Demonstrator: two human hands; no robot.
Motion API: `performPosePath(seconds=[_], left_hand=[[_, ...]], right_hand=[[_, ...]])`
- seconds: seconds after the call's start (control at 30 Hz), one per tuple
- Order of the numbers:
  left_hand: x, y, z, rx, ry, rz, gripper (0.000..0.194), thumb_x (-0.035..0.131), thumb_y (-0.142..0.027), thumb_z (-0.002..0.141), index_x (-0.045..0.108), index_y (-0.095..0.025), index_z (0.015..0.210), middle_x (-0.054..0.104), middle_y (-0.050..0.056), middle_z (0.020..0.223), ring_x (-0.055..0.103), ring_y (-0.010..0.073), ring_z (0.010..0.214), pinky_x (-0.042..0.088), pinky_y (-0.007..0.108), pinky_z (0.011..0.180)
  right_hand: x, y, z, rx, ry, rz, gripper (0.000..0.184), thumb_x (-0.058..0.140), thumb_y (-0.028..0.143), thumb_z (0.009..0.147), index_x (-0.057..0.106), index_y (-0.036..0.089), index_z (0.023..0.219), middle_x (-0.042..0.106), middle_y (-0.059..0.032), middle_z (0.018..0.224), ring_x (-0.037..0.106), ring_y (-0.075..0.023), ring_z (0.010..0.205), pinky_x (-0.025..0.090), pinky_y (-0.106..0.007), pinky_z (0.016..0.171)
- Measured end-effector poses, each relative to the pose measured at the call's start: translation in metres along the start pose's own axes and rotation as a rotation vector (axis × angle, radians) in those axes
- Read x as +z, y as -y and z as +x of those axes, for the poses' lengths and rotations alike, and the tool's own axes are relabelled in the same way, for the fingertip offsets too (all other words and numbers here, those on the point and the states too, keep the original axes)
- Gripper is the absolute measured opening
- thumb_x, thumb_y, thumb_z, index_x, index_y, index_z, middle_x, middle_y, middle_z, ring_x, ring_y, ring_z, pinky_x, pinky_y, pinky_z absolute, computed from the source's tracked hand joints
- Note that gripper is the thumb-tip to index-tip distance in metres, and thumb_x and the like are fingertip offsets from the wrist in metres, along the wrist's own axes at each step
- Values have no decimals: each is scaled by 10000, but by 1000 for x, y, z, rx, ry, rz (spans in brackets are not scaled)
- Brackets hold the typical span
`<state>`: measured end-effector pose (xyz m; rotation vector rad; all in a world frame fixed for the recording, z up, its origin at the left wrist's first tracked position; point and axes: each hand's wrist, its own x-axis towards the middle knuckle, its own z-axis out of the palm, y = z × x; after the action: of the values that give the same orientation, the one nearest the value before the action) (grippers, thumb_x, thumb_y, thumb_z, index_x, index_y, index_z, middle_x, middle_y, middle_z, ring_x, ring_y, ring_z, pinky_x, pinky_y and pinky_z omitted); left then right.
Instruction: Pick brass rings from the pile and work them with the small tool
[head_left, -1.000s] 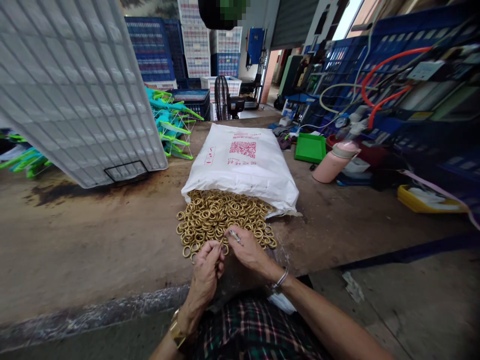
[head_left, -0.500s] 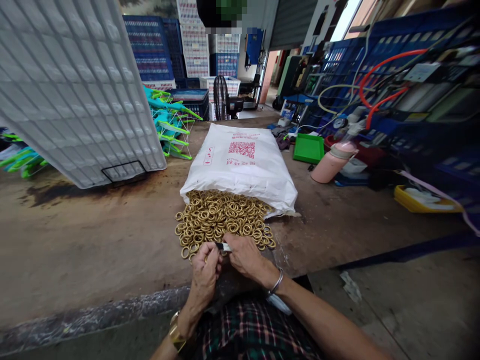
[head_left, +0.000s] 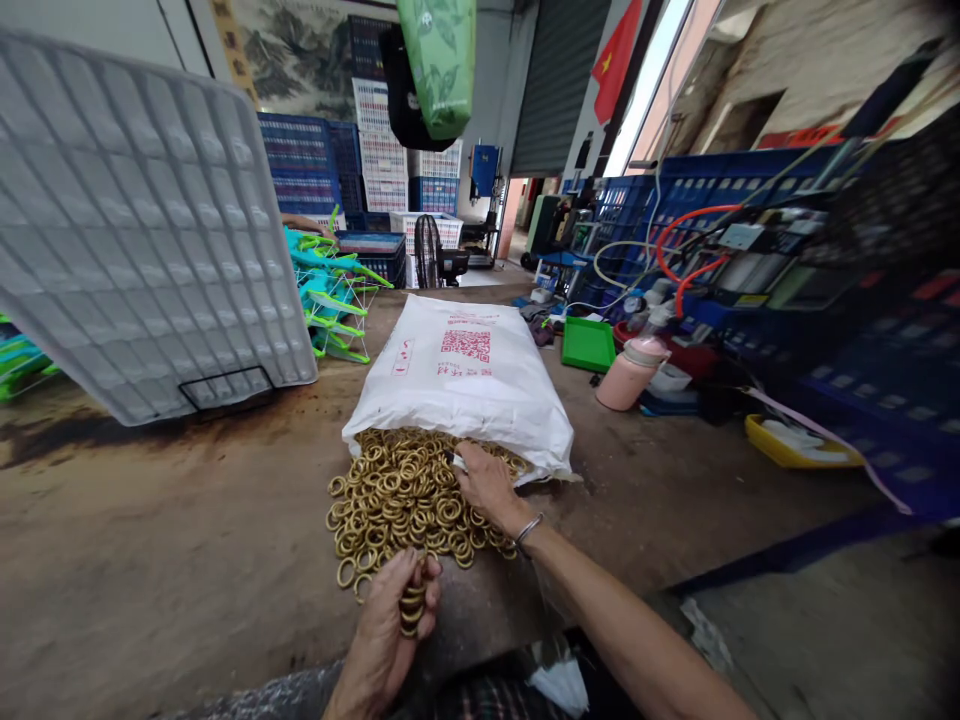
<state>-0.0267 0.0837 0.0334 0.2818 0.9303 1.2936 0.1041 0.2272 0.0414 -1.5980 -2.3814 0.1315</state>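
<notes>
A heap of brass rings spills from the open mouth of a white sack lying on the brown worktable. My left hand is near the table's front edge, fingers curled round a short stack of brass rings. My right hand reaches forward onto the heap at the sack's mouth, with a small white-and-metal piece pinched at its fingertips. A bracelet is on the right wrist.
A large white grid tray leans at the back left, with green and teal plastic hangers beside it. A green tray, a pink bottle and a yellow tray sit at the right. Stacked crates stand behind.
My hands, together at the heap's near edge before, have parted: the right moved forward to the sack's mouth, the left drew back holding rings. The camera tilted upward.
</notes>
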Motion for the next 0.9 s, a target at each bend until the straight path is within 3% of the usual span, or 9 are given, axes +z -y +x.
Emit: performPosePath(seconds=[0.1,0.27,0.53,0.7,0.9], left_hand=[[-3,-1,2,-23,-22,-54,319,719,-402,625,538,-165,739,601,-3,671,498,72,485,280,153,356],[-4,-2,3,-112,41,-152,294,728,-346,618,592,-168,809,571,-18,646,496,62,482,284,141,365],[-8,5,3,-119,39,-152,215,734,-262,627,571,-139,693,603,19,732,562,96,598,376,154,412],[-7,5,4,23,-8,-7,253,715,-310,650,549,-161,769,546,-31,647,511,71,519,330,138,369],[-4,2,10,239,-137,284,429,626,-456,703,523,-202,1033,494,-70,566,458,65,443,312,140,358]], right_hand=[[7,2,5,2,65,-55,218,466,304,845,484,213,1043,582,-52,987,585,-175,791,347,-258,628],[7,8,3,14,134,-106,170,412,282,875,496,207,1001,550,-61,988,591,-173,779,367,-264,620],[8,4,-3,13,51,-62,176,418,155,822,533,200,947,553,-52,977,562,-161,766,357,-256,634],[0,6,-19,-109,27,360,154,388,204,864,540,195,890,563,-22,833,513,-140,742,357,-233,658],[-19,26,-49,-112,318,904,234,361,310,891,487,188,737,492,48,594,452,-96,566,353,-207,582]])
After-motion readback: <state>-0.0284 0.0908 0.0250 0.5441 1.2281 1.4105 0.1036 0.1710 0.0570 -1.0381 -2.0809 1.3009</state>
